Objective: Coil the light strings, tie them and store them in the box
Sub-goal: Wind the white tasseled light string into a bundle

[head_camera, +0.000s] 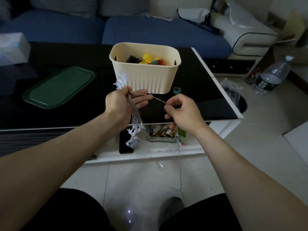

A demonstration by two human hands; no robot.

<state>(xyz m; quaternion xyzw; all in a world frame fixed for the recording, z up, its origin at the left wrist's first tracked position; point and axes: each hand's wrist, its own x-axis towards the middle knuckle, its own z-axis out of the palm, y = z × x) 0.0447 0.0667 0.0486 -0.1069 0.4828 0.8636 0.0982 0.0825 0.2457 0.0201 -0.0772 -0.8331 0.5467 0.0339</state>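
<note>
Nearest the camera are the person's dark-clad knees, with pale floor tiles between them and a thin wire [180, 177] hanging down toward the floor. Both bare forearms reach forward over the near edge of the counter [208, 90].

The left hand [120, 105] holds a coiled bundle of light string [133, 112]: the thumb pins it against the palm while the fingers lie nearly straight, pointing right. White star-shaped lights stick up above the hand and more hang below it in a loose bunch. From the top of the bundle a thin strand [158, 99] runs right to the right hand [181, 110], whose thumb and forefinger pinch it, the other fingers curled under. The two hands are near each other but apart, in front of the box.

Below them, on a lower white shelf, lie a dark phone [124, 147] and a glass ashtray [162, 135] holding small bits.

On the dark glossy counter, just beyond the hands, stands the cream box [145, 80] with ribbed walls, open at the top. Inside it are yellow balls, a teal piece and orange wire. A small roll of green tape [176, 90] sits just beside its right corner. A green lid [60, 87] lies flat well to the left.

Farther off are a blue sofa [150, 32] and, to the right on the floor, a plastic bottle [273, 75].
</note>
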